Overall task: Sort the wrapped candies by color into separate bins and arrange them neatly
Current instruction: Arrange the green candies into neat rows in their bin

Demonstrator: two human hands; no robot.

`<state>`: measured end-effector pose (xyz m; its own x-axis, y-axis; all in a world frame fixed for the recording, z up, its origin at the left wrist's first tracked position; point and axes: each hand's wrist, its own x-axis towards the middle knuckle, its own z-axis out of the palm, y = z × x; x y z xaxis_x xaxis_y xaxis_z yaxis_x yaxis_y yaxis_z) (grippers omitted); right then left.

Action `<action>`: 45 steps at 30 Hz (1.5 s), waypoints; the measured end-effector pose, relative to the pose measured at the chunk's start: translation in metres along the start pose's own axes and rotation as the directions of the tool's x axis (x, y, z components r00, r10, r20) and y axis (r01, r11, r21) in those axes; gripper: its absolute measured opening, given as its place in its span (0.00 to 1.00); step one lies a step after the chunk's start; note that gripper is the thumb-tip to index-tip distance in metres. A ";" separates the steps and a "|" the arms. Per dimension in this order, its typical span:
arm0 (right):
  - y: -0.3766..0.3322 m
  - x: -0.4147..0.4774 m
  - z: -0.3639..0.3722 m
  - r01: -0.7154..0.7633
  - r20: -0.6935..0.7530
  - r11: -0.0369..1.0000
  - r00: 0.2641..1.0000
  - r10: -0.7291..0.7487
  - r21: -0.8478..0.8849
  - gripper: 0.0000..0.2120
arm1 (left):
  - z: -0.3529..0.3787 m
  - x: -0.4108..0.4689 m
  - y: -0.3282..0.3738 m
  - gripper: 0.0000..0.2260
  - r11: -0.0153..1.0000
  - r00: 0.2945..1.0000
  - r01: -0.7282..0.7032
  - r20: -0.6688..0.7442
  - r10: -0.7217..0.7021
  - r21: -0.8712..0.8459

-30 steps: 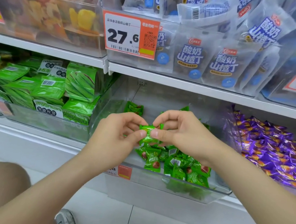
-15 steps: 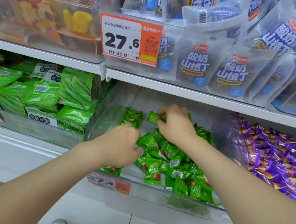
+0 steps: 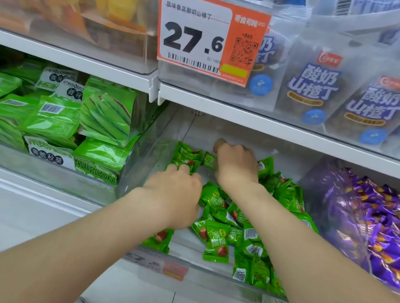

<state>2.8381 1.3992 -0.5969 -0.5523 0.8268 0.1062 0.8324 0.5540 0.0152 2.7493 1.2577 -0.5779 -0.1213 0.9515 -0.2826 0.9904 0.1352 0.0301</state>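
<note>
**Fig. Both hands at the back of the green-candy bin**

The green candies (image 3: 218,232) lie in a loose heap in the clear bin (image 3: 212,277), centre to lower centre of the frame, spilling toward its front wall. A short stacked row (image 3: 185,157) stands at the bin's back left.

The left hand (image 3: 173,193), seen from the back, has its fingers bent with the tips resting on the near end of that row. Whether they pinch a piece cannot be told. The right hand (image 3: 236,166), just right of the row, has its fingers curled down out of sight among the candies. Its hold cannot be told either. A single candy (image 3: 209,160) sits touching its thumb side.

The purple candies (image 3: 392,227) fill the neighbouring bin at the right edge, and no green piece is visible among them. Okra packs (image 3: 56,117) occupy the bin at left, and a price tag (image 3: 196,34) hangs at upper centre.

Handling, as judged: each piece is a small pillow pack of glossy film, so it is likely very light, crinkly and slick, and will slide readily over its neighbours. The wrapper should yield while the filling inside resists. The surest hold is probably a thumb-and-finger pinch across the flat faces or on a crimped end seal. Stacked pieces are likely to topple, so bracing the row from one side seems wise.
</note>
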 end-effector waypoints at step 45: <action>0.065 -0.115 -0.069 0.338 0.473 0.898 0.765 -0.436 0.281 0.16 | -0.004 -0.044 0.019 0.12 0.772 0.943 -0.105 -0.309 -0.123 -0.627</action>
<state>2.9593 1.3336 -0.5398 -0.8076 0.4371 -0.3958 0.5479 0.8044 -0.2298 2.7728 1.2192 -0.5611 -0.2570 0.9661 0.0264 0.7353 0.1778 0.6540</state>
